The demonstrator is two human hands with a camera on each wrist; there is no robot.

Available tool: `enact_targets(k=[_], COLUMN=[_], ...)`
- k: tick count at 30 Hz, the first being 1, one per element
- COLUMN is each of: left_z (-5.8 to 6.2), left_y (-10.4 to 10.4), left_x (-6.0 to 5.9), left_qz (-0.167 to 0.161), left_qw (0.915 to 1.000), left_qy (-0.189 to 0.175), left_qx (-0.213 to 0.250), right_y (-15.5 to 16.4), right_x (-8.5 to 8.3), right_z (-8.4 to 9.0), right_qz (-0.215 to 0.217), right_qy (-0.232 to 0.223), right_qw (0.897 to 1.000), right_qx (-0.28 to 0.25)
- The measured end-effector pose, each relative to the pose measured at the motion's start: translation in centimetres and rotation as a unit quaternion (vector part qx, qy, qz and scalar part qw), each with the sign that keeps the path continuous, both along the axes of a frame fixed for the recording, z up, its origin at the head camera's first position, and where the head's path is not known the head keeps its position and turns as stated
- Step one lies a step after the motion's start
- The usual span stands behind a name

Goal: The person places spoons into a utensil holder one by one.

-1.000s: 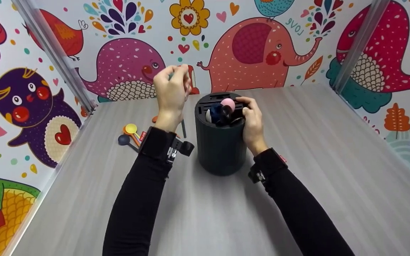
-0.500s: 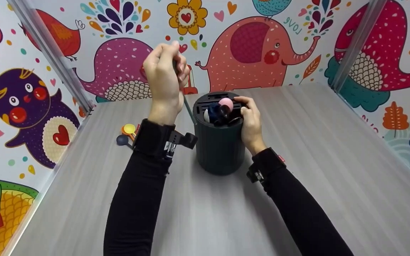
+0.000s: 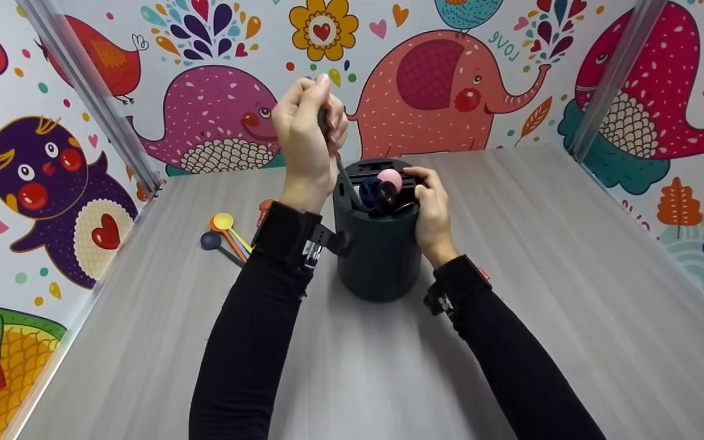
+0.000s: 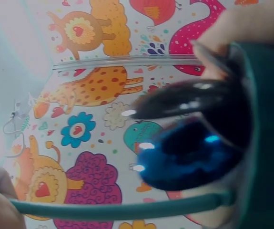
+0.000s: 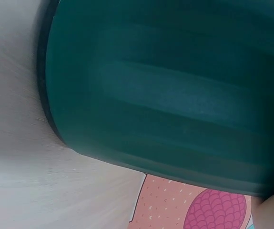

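Shifted rightward over the round ribbed dark holder [image 3: 379, 244]: left hand [image 3: 307, 137], pinching a slim green spoon [image 3: 344, 177] dipping among glossy spoon bowls. Right hand [image 3: 431, 211] clasping the rim.

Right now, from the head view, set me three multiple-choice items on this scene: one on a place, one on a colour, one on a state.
1. Where do the loose spoons lie?
A. on the table left of the holder
B. inside the holder
C. right of the holder

2. What colour is the holder?
A. yellow
B. dark green
C. white

3. What is the left hand doing?
A. resting flat on the table
B. pinching a thin green handle above the holder
C. hanging idle

Key:
1 A: the yellow, orange and dark spoons sit on the grey table by the left forearm.
2 B: its wall is dark green in every view.
3 B: its fingers curl round the handle, which runs down into the holder, while the right hand grips the rim.
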State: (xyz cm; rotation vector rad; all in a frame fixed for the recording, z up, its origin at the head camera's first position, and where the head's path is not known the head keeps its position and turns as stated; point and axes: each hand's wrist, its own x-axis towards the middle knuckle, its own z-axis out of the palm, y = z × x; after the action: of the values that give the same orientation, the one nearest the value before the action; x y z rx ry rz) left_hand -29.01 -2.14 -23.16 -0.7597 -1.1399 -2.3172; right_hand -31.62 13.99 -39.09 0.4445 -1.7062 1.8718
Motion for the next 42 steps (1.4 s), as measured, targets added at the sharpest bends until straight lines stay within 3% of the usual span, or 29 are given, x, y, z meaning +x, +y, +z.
enact_targets(k=[5, 14, 19, 24, 32, 37, 42], left_z=[-1.4, -4.5, -5.6, -6.2, -7.2, -8.2, -9.2], left_y=[0.1, 0.1, 0.4, 0.6, 0.5, 0.3, 0.2], left_x=[-0.7, -1.6, -1.8, -1.9, -2.2, -2.3, -2.4], left_qz=[-0.009, -0.003, 0.022, 0.056, 0.092, 0.134, 0.187], left_qw=[0.9999, 0.9991, 0.9957, 0.9861, 0.9768, 0.9602, 0.9202], left_qy=[0.006, -0.017, -0.007, -0.002, -0.024, -0.034, -0.023], left_qx=[0.000, -0.038, -0.090, -0.156, -0.192, -0.243, -0.343], right_y=[0.0, -0.2, -0.3, -0.3, 0.0, 0.0, 0.1], right_x=[0.1, 0.2, 0.2, 0.1, 0.0, 0.1, 0.1], right_z=[0.0, 0.0, 0.1, 0.3, 0.2, 0.1, 0.2], right_qz=[-0.003, -0.004, -0.006, -0.005, -0.002, 0.001, -0.003], right_qy=[0.006, -0.006, -0.003, 0.002, 0.000, -0.002, 0.000], right_qw=[1.000, 1.000, 1.000, 1.000, 1.000, 1.000, 1.000], right_qx=[0.011, 0.016, 0.014, 0.011, 0.015, 0.018, 0.011])
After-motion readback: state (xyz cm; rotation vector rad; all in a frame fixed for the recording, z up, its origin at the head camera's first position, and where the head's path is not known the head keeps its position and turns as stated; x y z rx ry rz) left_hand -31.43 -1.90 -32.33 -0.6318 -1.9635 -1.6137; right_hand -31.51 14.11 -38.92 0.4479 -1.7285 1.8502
